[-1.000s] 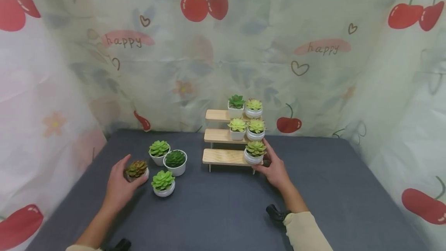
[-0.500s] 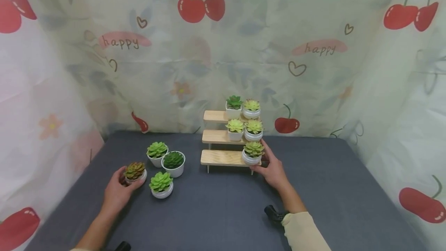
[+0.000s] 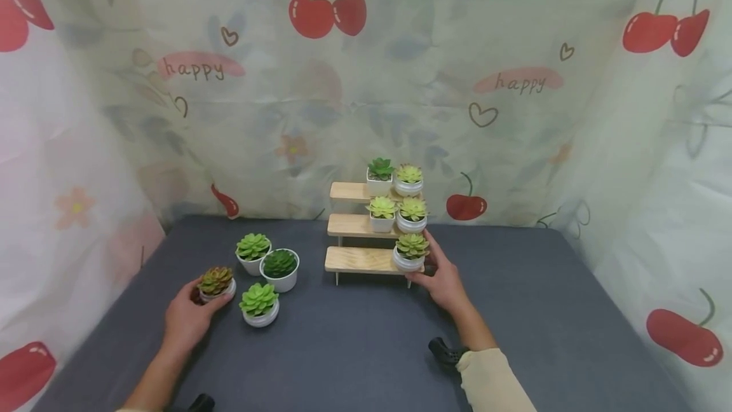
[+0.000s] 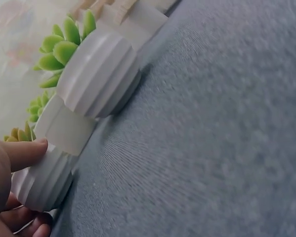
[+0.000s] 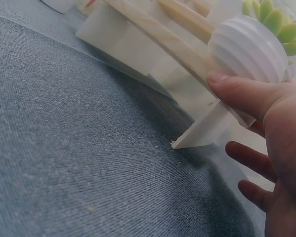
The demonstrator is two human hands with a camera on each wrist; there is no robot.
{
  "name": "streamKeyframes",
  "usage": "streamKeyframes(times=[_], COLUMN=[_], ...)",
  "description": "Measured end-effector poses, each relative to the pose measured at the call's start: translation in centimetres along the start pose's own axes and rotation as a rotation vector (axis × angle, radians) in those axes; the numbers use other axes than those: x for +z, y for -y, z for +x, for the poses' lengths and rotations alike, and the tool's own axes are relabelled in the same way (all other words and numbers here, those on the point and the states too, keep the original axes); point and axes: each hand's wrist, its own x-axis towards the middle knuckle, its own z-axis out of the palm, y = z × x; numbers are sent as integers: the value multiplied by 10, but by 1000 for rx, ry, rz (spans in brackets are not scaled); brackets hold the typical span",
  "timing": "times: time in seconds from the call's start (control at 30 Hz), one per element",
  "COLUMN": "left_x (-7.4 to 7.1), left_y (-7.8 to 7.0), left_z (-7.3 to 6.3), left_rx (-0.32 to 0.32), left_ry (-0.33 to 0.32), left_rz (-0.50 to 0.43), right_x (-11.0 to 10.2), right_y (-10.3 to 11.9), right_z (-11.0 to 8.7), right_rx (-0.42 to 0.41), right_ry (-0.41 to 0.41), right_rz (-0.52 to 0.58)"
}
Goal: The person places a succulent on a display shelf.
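On the left of the head view, my left hand (image 3: 187, 320) grips a small white ribbed pot with a reddish-brown succulent (image 3: 215, 280). In the left wrist view the thumb presses the side of this pot (image 4: 45, 180), which stands at the cloth. At the right end of a three-step wooden stand's lowest step (image 3: 357, 260), my right hand (image 3: 445, 281) holds a white round pot with a yellow-green succulent (image 3: 410, 253). Its thumb lies along the pot's base and the step's edge in the right wrist view; the index finger is mostly hidden, the other fingers extend below.
Beside my left hand stand three potted succulents: a light green one (image 3: 253, 253), a dark green one (image 3: 279, 269) and a bright green one (image 3: 260, 304). Two pots each occupy the top step (image 3: 349, 191) and middle step (image 3: 345, 225). A printed curtain (image 3: 366, 113) surrounds the dark table (image 3: 366, 348).
The fingers of my left hand have closed round the reddish-brown succulent's pot. My right hand stays at its pot on the lowest step. The whole head view has shifted slightly.
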Motion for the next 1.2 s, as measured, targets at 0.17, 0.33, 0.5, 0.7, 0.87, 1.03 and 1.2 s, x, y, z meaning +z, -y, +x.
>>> streamKeyframes(times=[0.17, 0.33, 0.5, 0.7, 0.87, 1.03, 1.2], left_x=[-1, -7, -15, -22, -20, -12, -2], left_y=[-2, -9, -24, -51, -71, -85, -95], left_z=[0, 1, -5, -13, -20, -24, -29], left_rx=[-29, -47, -19, 28, 99, 150, 196], left_ry=[-15, 2, -8, 1, 21, 32, 80], left_rz=[-80, -184, -244, -315, -376, -421, -451], right_x=[0, 0, 1, 0, 0, 0, 0], right_y=[-2, -2, -3, -2, 0, -1, -3], right_z=[0, 1, 0, 0, 0, -1, -1], right_rx=[2, 16, 17, 12, 8, 4, -5], right_ry=[7, 11, 16, 18, 15, 14, 15], right_rz=[11, 15, 10, 17, 14, 19, 16])
